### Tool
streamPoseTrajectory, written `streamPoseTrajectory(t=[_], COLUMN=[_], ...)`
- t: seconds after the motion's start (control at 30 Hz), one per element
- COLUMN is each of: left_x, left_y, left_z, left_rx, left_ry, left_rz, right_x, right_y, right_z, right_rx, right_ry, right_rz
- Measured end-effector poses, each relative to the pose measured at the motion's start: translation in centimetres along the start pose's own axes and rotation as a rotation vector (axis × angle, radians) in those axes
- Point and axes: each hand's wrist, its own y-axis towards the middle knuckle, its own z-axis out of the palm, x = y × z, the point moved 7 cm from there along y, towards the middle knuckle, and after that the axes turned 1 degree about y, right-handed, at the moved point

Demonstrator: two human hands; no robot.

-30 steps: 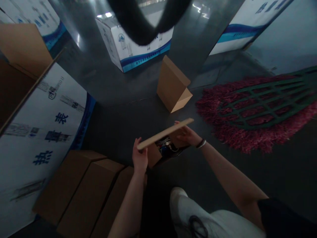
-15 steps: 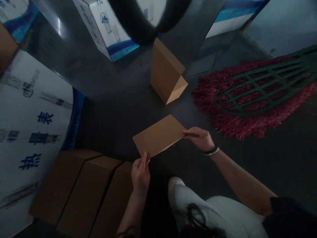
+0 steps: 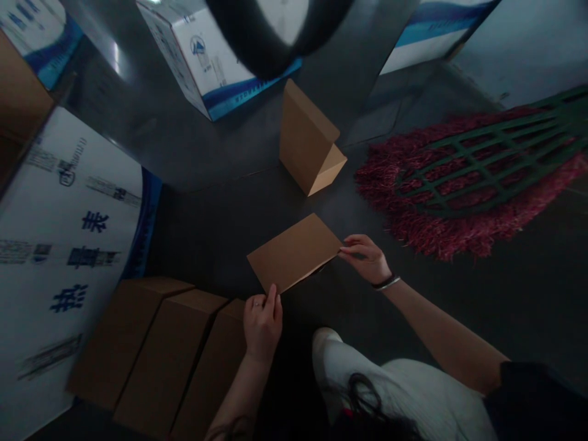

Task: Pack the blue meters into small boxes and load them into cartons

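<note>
Dim light fell on a dark, smooth floor (image 3: 206,226), with a white carton with blue print (image 3: 78,257) at left and a red-bristled, green-framed broom (image 3: 459,177) at right. Between them was the flat-topped brown cardboard box (image 3: 294,254), near the open upright cardboard box (image 3: 305,144). Its lid looked almost closed; a dark slit along the near edge seemed all that was left to shut. The right hand (image 3: 366,260) pinched one corner with its fingers; the left hand (image 3: 263,321) touched another, its fingers close together, though whether they pinched could not be told.
</note>
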Motion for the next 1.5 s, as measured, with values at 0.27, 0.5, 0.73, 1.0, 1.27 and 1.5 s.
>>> streamPoseTrajectory(t=[0.27, 0.5, 0.73, 1.0, 1.27, 1.5], left_x=[0.7, 1.0, 0.5, 1.6, 2.8, 2.8], left_y=[-0.2, -0.7, -0.6, -0.4, 2.4, 2.1], left_z=[-0.6, -0.3, -1.1, -0.3, -2.4, -2.0], left_rx=[-0.136, -0.139, -0.225, -0.103, -0.085, -0.086], left_ry=[-0.161, -0.201, -0.129, -0.366, -0.603, -0.681], left_rz=[-0.011, -0.023, 0.018, -0.290, -0.744, -0.810], right_x=[1.0, 0.9, 0.7, 0.8, 3.2, 3.5], right_y=[0.7, 0.9, 0.8, 0.2, -2.1, 0.6], right_z=[0.5, 0.4, 0.6, 0.0, 1.8, 5.5], right_rx=[0.134, 0.084, 0.007, 0.019, 0.161, 0.228], right_ry=[0.077, 0.007, -0.043, -0.004, -0.176, -0.127], right_rz=[0.050, -0.060, -0.103, 0.084, -0.124, -0.092])
